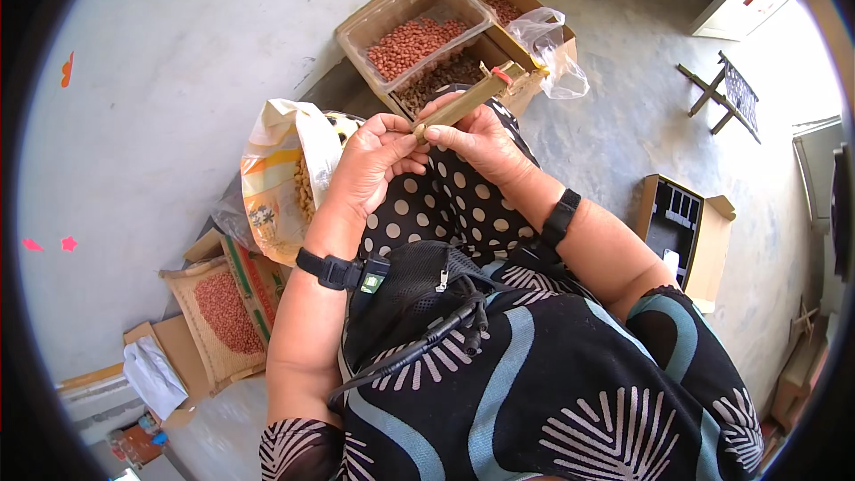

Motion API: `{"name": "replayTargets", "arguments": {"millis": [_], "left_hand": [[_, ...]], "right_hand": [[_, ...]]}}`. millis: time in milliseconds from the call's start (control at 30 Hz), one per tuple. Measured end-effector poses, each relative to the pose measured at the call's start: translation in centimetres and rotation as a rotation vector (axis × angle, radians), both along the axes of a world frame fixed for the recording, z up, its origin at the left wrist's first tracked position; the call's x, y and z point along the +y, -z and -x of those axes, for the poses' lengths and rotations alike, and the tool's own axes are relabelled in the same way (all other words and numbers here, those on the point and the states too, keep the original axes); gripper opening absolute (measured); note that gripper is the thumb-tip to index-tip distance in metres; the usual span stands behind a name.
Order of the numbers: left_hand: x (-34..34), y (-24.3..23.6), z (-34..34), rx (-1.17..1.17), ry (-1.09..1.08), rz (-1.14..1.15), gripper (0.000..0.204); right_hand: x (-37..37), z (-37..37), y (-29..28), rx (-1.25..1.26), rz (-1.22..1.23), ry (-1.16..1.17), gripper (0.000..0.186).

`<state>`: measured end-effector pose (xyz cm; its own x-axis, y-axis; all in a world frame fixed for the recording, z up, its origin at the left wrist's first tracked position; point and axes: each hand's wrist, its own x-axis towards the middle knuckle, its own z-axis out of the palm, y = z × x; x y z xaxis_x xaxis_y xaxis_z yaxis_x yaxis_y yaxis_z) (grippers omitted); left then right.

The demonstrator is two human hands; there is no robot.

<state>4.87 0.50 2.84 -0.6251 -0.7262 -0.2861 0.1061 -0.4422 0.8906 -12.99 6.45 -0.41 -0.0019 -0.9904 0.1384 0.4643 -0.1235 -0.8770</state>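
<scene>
My right hand (472, 142) grips a split bamboo tool (468, 100) with a red band at its far end. My left hand (374, 160) is closed at the tool's near end, fingertips around a small tan object (419, 133), apparently an unshelled peanut. An open white-and-yellow bag (272, 178) of unshelled peanuts stands beside my left forearm. Beyond my hands, a clear plastic tub (361, 36) of red kernels rests over a cardboard box (490, 40) holding brown shells.
At left are a woven sack (189, 321) of red kernels and flattened cardboard (178, 347) with white paper. At right are an open cardboard box (712, 249) with a black insert, a small folding stool (732, 93) and a white door (726, 9). A pale wall runs along the left.
</scene>
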Motion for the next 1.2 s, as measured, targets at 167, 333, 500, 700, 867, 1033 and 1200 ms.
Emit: {"name": "replayTargets", "arguments": {"millis": [167, 333, 500, 700, 867, 1033, 1200], "left_hand": [[0.2, -0.2, -0.1, 0.031, 0.003, 0.063, 0.019], [0.3, -0.2, 0.0, 0.038, 0.011, 0.066, 0.021], [0.4, -0.3, 0.0, 0.008, 0.008, 0.102, 0.021], [0.0, -1.8, 0.2, -0.063, 0.081, 0.051, 0.027], [-0.4, -2.0, 0.8, -0.249, 0.142, 0.112, 0.026], [-0.3, -1.9, 0.9, -0.210, 0.132, 0.072, 0.022], [-0.2, -1.6, 0.8, -0.149, 0.124, 0.045, 0.020]], "right_hand": [[0.1, 0.0, -0.4, -0.025, -0.012, -0.040, 0.027], [0.2, 0.2, -0.5, -0.004, -0.026, -0.071, 0.032], [0.0, 0.2, 0.0, 0.051, -0.007, -0.037, 0.032], [0.0, 0.1, 0.3, 0.127, 0.012, -0.046, 0.032], [0.0, 0.0, 0.8, 0.132, 0.013, -0.041, 0.033], [0.1, 0.0, 0.5, 0.117, 0.030, -0.034, 0.032], [0.1, 0.3, 0.3, 0.116, 0.019, -0.036, 0.030]]}}
